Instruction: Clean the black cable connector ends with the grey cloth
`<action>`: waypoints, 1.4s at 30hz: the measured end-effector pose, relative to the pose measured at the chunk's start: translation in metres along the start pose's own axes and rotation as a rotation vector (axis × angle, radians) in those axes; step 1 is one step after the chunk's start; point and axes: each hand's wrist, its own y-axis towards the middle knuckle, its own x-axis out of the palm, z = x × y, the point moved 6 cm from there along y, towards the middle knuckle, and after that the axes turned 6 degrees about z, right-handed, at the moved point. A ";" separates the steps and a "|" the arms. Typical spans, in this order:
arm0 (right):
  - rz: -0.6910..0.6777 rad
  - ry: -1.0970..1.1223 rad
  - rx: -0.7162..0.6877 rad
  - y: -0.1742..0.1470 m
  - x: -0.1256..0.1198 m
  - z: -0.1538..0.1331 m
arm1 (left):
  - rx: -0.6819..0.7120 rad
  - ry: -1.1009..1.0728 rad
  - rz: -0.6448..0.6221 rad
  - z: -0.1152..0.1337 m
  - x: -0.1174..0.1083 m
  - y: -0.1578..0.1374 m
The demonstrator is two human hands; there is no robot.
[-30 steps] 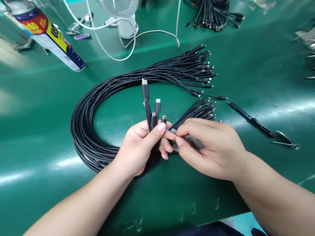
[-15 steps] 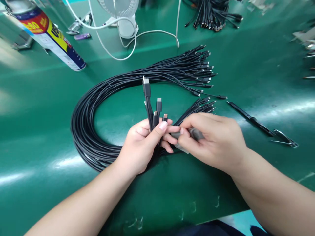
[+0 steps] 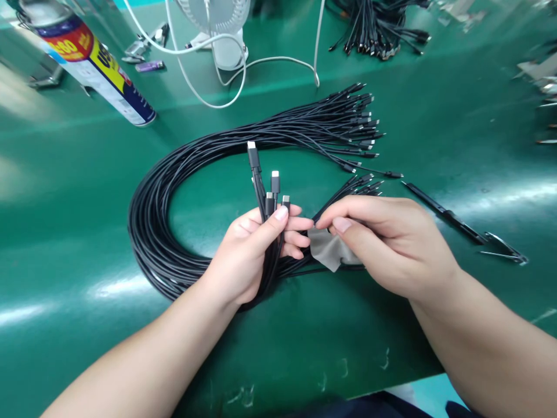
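In the head view my left hand (image 3: 250,247) is closed around several black USB cables (image 3: 253,158). Their metal-tipped connectors stick up past my thumb, one higher than the rest. Its other fingers point right, towards my right hand (image 3: 387,249). That hand has a small grey cloth (image 3: 329,248) in its curled fingers, and the cloth's loose part droops below the index fingertip. How the lower fingers grip it is hidden. Behind both hands lies a big looped bundle of black cables (image 3: 145,220), its connector ends fanned out to the right.
A slim black tool with thin metal prongs (image 3: 448,213) lies right of the bundle. At upper left stands a spray can (image 3: 104,67); beside it are a purple battery-like cylinder (image 3: 150,66) and a white fan (image 3: 217,17) with a white cord. Another cable bundle (image 3: 376,35) sits at the back.
The cloth was bunched between my right thumb and index finger near the left fingertips; now it hangs more spread out, and the right thumb has drawn back. The left hand shifted slightly left.
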 end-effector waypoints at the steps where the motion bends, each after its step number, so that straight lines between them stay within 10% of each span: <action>1: -0.014 0.021 0.021 0.000 0.001 0.001 | -0.007 -0.010 -0.004 0.000 0.000 0.000; 18: -0.098 0.061 -0.064 -0.004 0.009 -0.008 | -0.045 -0.056 -0.019 0.000 0.002 0.001; 31: -0.199 0.444 0.247 -0.004 0.021 0.003 | -0.047 -0.052 -0.077 -0.001 0.005 0.000; 42: -0.246 0.410 0.228 -0.005 0.025 -0.001 | -0.027 -0.023 -0.089 0.000 0.006 0.001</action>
